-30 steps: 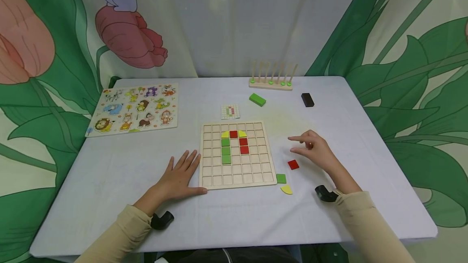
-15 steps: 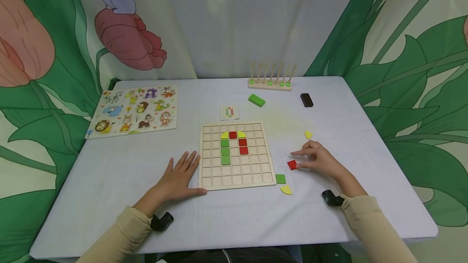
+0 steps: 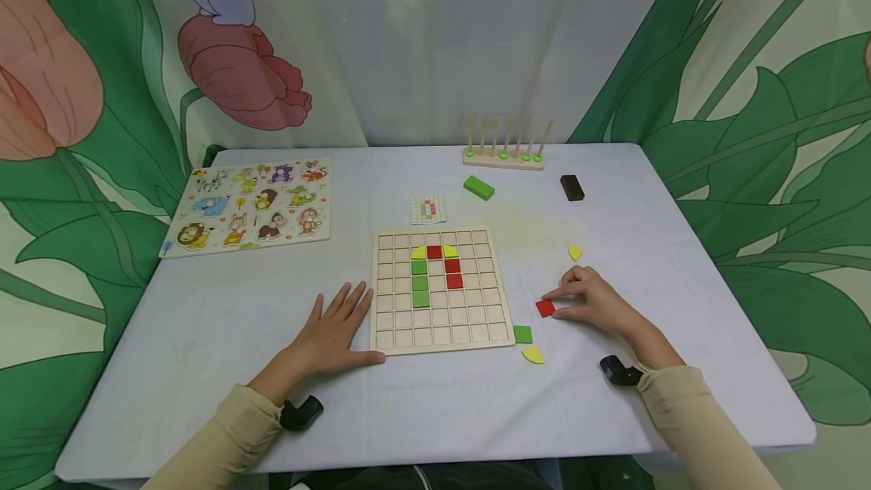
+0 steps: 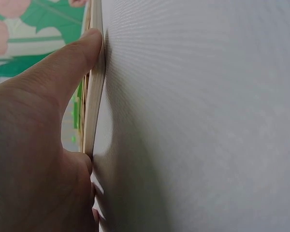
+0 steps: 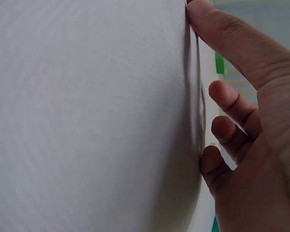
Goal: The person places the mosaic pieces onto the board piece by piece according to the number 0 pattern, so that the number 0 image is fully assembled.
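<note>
The left hand [image 3: 333, 335] lies with fingers spread at the left edge of a wooden grid board [image 3: 401, 324]. Its thumb touches the board's front-left corner, and in the left wrist view the thumb [image 4: 82, 53] rests along the board's side. To the board's right, the right hand [image 3: 599, 305] pinches a red square tile [image 3: 545, 308] on the tablecloth between thumb and index finger. Only a sliver of that tile shows beyond the thumb [image 5: 217, 21] in the right wrist view. Green, red and yellow pieces form an arch shape on the board.
A green tile [image 3: 522, 334] and a yellow quarter-round piece [image 3: 534, 355] lie by the board's right corner; another yellow piece [image 3: 574, 252] lies beyond the right hand. Behind stand a pattern card [image 3: 427, 209], green block [image 3: 479, 187], peg stand [image 3: 503, 160], black block [image 3: 572, 187] and animal puzzle [image 3: 252, 206].
The right hand has come down and slightly toward the person, and its thumb and index finger have closed on the red tile. A yellow piece behind it became visible. The left hand stays put.
</note>
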Demonstrator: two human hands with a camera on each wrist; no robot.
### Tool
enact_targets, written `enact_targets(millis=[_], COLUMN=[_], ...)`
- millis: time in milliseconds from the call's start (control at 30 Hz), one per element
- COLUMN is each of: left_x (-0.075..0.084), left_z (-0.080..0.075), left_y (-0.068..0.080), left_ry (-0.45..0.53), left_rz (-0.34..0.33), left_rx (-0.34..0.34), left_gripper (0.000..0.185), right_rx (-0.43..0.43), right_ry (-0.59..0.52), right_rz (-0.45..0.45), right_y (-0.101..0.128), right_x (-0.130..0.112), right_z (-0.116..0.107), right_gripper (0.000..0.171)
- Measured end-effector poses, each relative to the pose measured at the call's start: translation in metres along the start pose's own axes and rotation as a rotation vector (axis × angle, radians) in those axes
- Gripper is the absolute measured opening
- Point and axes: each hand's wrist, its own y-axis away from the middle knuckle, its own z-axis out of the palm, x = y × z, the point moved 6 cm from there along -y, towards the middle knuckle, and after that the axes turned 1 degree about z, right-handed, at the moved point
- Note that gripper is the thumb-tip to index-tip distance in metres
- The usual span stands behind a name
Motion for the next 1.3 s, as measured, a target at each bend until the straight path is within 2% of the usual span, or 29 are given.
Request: enact_targets(millis=[300,533,900,1100,1300], left_x=[0.000,0.000,-0.002,-0.001,-0.001], left_z=[0.001,0.002,0.003,0.001,0.000], left_y=[0.001,0.002,0.002,0.001,0.000], left_ry=[0.000,-0.004,-0.008,0.005,0.016], left_rz=[0.009,0.000,0.002,0.004,0.010], left_rx=[0.010,0.000,0.004,0.006,0.013], left_gripper=[0.108,0.108,0.108,0.107,0.107], right_rx=[0.010,0.027,0.067,0.045,0.030], right_ry=[0.007,-0.045,-0.178,-0.215,-0.170], right_rz=[-0.013,0.011,-0.010,-0.046,-0.082], right_y=[0.000,-0.002,-0.024,-0.039,-0.056], right_x=[-0.002,-0.010,-0.058,-0.090,-0.114], right_z=[0.001,-0.003,-0.021,-0.011,0.008], right_gripper=[0.028,0.026,0.029,0.028,0.027])
